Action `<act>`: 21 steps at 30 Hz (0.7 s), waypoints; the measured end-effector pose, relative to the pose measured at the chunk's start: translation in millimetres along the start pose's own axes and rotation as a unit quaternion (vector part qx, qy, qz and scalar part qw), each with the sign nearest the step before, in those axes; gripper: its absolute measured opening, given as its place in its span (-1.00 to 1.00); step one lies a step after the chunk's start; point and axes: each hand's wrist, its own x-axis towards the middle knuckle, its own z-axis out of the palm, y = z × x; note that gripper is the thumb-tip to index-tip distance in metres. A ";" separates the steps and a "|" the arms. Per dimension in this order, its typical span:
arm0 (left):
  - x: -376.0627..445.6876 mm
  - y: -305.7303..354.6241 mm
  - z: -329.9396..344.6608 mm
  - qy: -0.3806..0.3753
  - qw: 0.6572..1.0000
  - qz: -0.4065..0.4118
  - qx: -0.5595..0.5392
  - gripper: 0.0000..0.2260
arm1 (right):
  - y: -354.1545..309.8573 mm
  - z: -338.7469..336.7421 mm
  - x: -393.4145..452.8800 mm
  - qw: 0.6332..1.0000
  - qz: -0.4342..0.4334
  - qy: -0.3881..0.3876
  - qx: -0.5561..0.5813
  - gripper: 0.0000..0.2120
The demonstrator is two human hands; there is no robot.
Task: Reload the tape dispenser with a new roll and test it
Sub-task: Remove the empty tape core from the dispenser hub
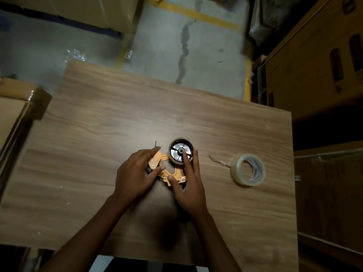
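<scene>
Bench (121,118): wood-grain top, pale brown, lit brightest near its middle and dim toward the edges. A few small pale specks lie on its near left part.

Tape dispenser (172,171): orange frame, lying flat on its side at the middle of the bench. A black spoked hub (179,151) sits at its far end, ringed by a thin brown core.

Left hand (135,175): laid over the left end of the dispenser, fingers spread across the orange frame and pressing it to the bench; grip not clenched, more a flat hold on the frame.

Right hand (188,183): resting on the right side of the dispenser, one fingertip on the centre of the hub, another finger along the outer rim of the core, thumb on the near orange plate. The grip is loose, fingers extended, touching the dispenser.

Tape roll (248,169): clear tape, propped at a tilt on the bench to the right of the dispenser, well apart from both hands. A loose crinkled tail (218,160) runs left from it along the surface.

Floor (186,46): grey concrete beyond the far edge, with a dark cracked streak and yellow painted lines. A small white label reading "P27" lies on one line.

Cardboard boxes (314,61): stacked at the right of the bench, in shadow. A further carton (17,112) stands at the left edge, and more cartons lie at far left.
</scene>
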 end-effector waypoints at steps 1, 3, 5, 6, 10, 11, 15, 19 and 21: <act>-1.2 -1.6 0.3 0.002 1.000 -0.004 0.002 -0.43 | 0.6 1.6 0.6 1.000 -0.006 0.000 0.014 -0.19; -4.2 -6.1 -2.0 0.010 1.000 -0.016 0.007 -0.43 | -0.2 7.0 1.8 1.000 -0.017 -0.006 0.022 -0.19; -7.8 -14.3 -6.1 0.025 0.999 -0.025 0.009 -0.44 | -3.4 15.2 3.5 0.999 -0.025 -0.013 0.020 -0.19; -10.0 -18.8 -9.2 0.030 0.999 -0.032 0.006 -0.43 | -5.9 20.1 4.0 0.999 -0.030 -0.013 0.019 -0.19; -13.2 -38.1 -18.0 0.031 0.998 -0.044 -0.026 -0.39 | -16.9 43.0 4.0 0.999 -0.033 0.001 0.033 -0.22; -12.3 -41.5 -18.5 0.028 0.998 -0.043 -0.043 -0.38 | -18.6 48.0 3.9 0.999 -0.028 0.008 0.044 -0.23; -10.7 -45.3 -16.1 0.023 0.996 -0.029 -0.086 -0.37 | -16.9 58.5 3.3 0.994 -0.015 0.029 0.100 -0.22; -13.1 -46.7 -10.6 0.033 0.994 -0.017 -0.104 -0.39 | -6.2 61.6 6.6 0.988 -0.031 0.038 0.144 -0.19; -12.7 -49.5 -7.6 0.036 0.993 -0.015 -0.113 -0.40 | -4.2 63.2 7.2 0.987 -0.034 0.034 0.152 -0.20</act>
